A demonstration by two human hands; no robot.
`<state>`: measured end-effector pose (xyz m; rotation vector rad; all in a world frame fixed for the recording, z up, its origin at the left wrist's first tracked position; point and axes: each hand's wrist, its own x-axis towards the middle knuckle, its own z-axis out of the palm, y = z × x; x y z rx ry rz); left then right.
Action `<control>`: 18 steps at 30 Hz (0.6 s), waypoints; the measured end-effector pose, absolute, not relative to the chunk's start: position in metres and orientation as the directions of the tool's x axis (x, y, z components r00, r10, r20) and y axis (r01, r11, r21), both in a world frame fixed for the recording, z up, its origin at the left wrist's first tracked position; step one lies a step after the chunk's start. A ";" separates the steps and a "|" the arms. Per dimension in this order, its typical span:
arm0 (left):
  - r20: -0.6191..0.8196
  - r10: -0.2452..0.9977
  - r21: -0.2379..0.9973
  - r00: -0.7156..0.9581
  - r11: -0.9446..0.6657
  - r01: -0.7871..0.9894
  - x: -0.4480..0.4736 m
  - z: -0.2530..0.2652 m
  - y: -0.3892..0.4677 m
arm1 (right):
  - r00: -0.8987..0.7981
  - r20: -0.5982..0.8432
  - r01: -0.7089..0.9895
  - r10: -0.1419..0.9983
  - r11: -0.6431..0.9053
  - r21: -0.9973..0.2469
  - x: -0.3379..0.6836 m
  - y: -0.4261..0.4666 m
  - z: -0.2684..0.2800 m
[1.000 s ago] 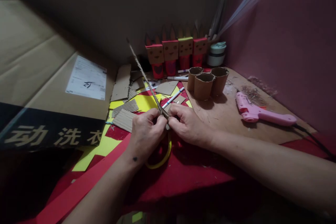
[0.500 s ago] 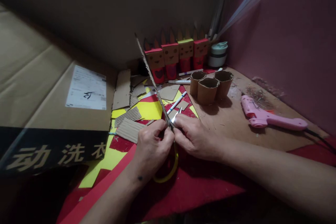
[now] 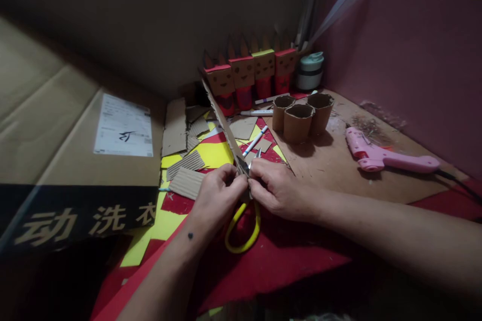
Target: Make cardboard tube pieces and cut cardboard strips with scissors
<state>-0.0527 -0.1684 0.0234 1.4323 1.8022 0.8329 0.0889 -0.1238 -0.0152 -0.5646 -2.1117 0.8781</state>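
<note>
I see one red tabletop [image 3: 278, 256], one brown board [image 3: 339, 183], one purplish wall [image 3: 414, 55], one carton [image 3: 68, 115]; left hand [image 3: 220, 188] and right hand [image 3: 274, 188], close together, pinching a cardboard strip [image 3: 223, 123].

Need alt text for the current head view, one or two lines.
A person's left hand and right hand pinch the near end of a cardboard strip above yellow-handled scissors. Behind stand three cardboard tubes and four smiling cardboard figures, with a pink glue gun at right and a large cardboard box at left.
</note>
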 end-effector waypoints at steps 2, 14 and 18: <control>-0.162 0.978 0.837 -0.131 0.206 0.508 -0.054 0.026 -0.167 | -0.618 0.488 0.109 0.617 0.681 -0.724 0.089 -0.125 -0.016; 0.083 0.969 0.676 -0.233 0.117 0.728 -0.035 0.019 -0.169 | -0.527 0.532 0.158 0.663 0.691 -0.705 0.090 -0.126 -0.020; 0.056 0.969 0.739 -0.241 0.122 0.662 -0.035 0.017 -0.168 | -0.501 0.482 0.165 0.719 0.626 -0.762 0.090 -0.125 -0.019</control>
